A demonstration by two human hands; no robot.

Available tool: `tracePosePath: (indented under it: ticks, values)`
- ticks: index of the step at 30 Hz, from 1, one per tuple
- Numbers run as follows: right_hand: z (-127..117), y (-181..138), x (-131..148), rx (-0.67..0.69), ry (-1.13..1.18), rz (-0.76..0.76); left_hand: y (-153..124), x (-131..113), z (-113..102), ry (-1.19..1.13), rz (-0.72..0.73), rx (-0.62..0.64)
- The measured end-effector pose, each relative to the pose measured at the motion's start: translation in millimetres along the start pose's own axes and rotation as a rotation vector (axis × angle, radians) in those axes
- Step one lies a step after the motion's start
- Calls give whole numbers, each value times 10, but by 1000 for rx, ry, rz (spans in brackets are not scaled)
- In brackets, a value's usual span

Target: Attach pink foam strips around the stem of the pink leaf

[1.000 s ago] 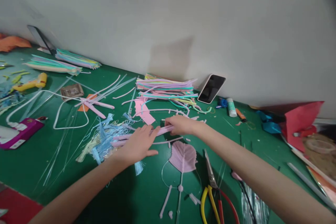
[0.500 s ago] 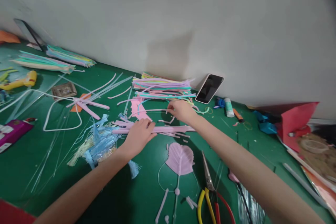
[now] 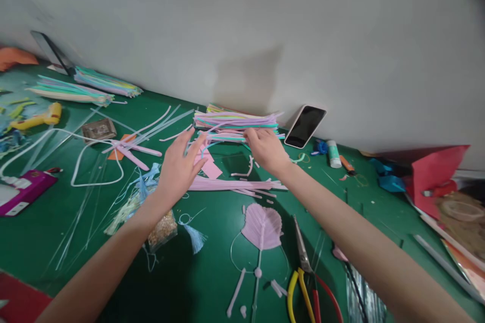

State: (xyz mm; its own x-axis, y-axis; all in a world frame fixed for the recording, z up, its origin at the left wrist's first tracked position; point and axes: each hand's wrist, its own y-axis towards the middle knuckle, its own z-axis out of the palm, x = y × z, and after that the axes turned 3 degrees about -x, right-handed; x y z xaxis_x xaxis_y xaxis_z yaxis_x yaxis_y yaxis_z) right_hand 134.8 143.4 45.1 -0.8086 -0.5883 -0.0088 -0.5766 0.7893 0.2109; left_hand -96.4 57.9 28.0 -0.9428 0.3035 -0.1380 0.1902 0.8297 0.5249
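My left hand is open, fingers spread, above the left end of a pink pipe cleaner bundle and beside a pink paper piece. At the near edge of a multicoloured pile of pipe cleaners, my right hand has its fingers closed on pipe cleaners; the fingertips are partly hidden. A short bent pink pipe cleaner lies between the hands. Closer to me is a pink leaf shape made of pipe cleaners, on a clear stem.
Scissors with yellow and red handles lie right of the leaf. A phone leans on the wall, near a glue stick. Blue tassels and a bag of beads lie left. Further left are a yellow glue gun and purple box.
My left hand has lifted off the pink bundle, moved up and left, and spread its fingers. My right hand has moved back to the pile; the long pink strip no longer shows between the hands.
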Motion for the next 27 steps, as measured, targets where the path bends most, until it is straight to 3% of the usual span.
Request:
tracePosePath:
  ticks: [3,9,14,22,27]
  values:
    - [-62,-79,56,-17,21,-35,119,-58,-26,44,11,-12]
    - [-69,-240,139,-3,8,-119,159,-127,29,-77,55,344]
    - [-91,-362,-19,67,-97,-190,34,4,30,-143,32,303]
    - [-170,-737,-578,188,-241,-136,-181,194,-163,-129,114,420]
    - [-217,-989,-425,135,-185,-62,-381,38,-32,-153,203,462]
